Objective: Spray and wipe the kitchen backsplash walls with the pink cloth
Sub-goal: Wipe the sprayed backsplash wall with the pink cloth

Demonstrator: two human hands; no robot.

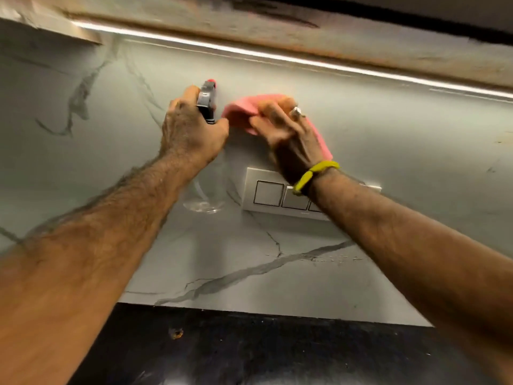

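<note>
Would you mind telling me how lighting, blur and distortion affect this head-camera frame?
Head view: the bright under-cabinet light strip glares and lights the grey marble-veined backsplash from above; motion blur softens the pink cloth under the right hand, less so the left hand; wide-angle distortion enlarges both forearms.

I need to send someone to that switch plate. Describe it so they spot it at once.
Start at the grey marble-veined backsplash under the lit cabinet strip. Below the right hand pressing the pink cloth, find the switch plate: the only raised, pale rectangular panel of square buttons on that wall.
</note>
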